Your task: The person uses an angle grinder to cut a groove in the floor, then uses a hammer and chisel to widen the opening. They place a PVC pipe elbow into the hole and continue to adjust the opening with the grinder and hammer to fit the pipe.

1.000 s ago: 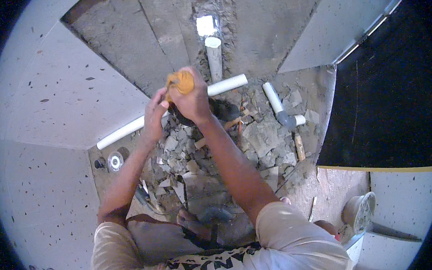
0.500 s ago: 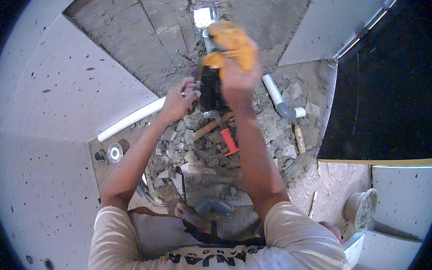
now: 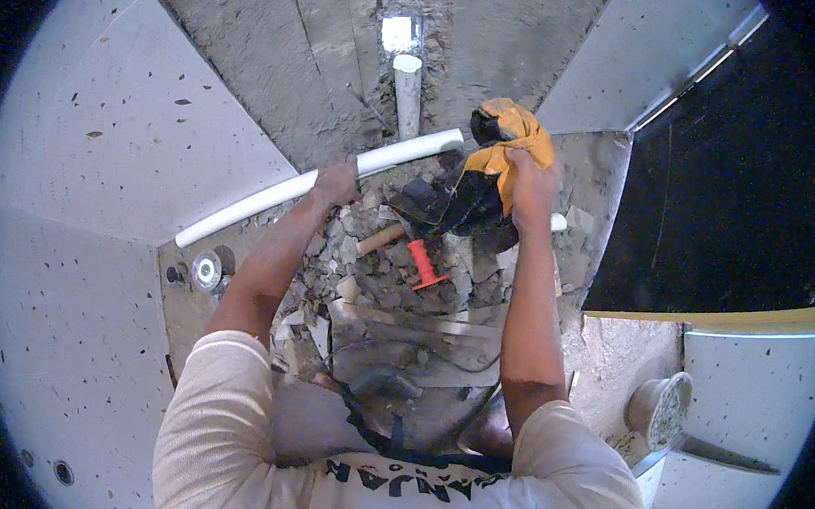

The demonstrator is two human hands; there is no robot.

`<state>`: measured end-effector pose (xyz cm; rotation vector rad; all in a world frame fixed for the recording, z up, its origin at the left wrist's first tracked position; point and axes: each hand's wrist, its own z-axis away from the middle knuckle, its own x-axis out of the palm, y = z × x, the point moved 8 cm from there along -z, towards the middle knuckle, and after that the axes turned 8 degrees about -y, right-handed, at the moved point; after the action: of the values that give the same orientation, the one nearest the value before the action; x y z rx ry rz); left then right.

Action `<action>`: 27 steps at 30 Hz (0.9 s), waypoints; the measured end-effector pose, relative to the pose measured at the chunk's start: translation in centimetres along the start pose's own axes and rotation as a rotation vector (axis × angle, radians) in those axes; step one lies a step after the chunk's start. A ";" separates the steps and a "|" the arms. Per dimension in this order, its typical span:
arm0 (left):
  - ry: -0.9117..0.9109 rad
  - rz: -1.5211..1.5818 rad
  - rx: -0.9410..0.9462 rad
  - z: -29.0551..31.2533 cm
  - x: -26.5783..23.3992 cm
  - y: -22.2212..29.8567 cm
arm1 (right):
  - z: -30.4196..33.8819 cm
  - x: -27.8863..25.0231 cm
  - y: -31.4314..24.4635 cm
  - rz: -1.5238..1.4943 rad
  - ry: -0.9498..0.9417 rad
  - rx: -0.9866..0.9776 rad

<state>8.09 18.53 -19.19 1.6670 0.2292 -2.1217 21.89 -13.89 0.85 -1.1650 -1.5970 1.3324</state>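
My left hand [image 3: 338, 181] is closed round a long white plastic pipe [image 3: 413, 150], which slants from the left wall across the rubble. My right hand [image 3: 533, 187] grips a bunched orange and black cloth [image 3: 516, 124]. Its dark part hangs down to the left over the broken pieces. Behind the long pipe, a dusty white pipe [image 3: 406, 98] rises near the back wall. Below the cloth lie a red hand-guard grip [image 3: 422, 263] and a wooden handle [image 3: 381, 239], whose far end is hidden under the cloth.
Broken concrete and tile rubble [image 3: 369, 280] covers the floor. A round drain fitting [image 3: 207, 270] sits by the left wall. At the right stand a dark panel [image 3: 714, 206] and a dirty bucket [image 3: 659, 411]. A white pipe end [image 3: 557, 223] shows beside my right forearm.
My right hand has swung the cloth right and nearer, uncovering the dusty pipe. My left hand has closed on the long white pipe, whose right end now shows past it.
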 end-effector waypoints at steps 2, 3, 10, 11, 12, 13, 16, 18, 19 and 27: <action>-0.086 0.080 -0.112 -0.4 0.5 -1.4 | 0.3 -0.7 -0.4 0.042 -0.002 0.031; -0.067 0.016 -0.103 -0.4 0.3 -1.5 | 0.4 -1.1 -0.8 0.037 -0.017 0.054; -0.023 -0.105 0.134 1.5 1.0 0.7 | 1.0 -4.6 0.6 0.131 -0.006 0.059; -0.030 -0.062 0.166 2.1 1.7 1.0 | 1.0 -4.8 0.9 0.092 -0.034 0.070; -0.084 -0.021 0.172 2.4 2.5 0.9 | 0.9 -5.0 1.2 0.053 -0.061 0.081; -0.127 0.025 0.172 2.8 2.3 1.4 | 0.9 -5.3 1.7 0.018 -0.085 0.095; -0.175 0.144 0.186 3.3 1.5 1.6 | 0.9 -6.7 2.8 0.139 -0.063 0.100; -0.120 0.216 0.221 3.4 0.8 1.2 | 1.2 -7.1 3.2 0.120 -0.037 0.152; -0.112 0.240 0.223 3.4 0.8 0.3 | 1.2 -7.0 3.3 0.106 -0.033 0.174; 0.002 0.328 0.077 3.4 -0.8 -2.2 | -0.2 -10.9 7.0 0.097 0.100 0.136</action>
<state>4.23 19.36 -17.85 1.6212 -0.1208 -1.9029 26.75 -23.82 -5.90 -1.2186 -1.3723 1.3995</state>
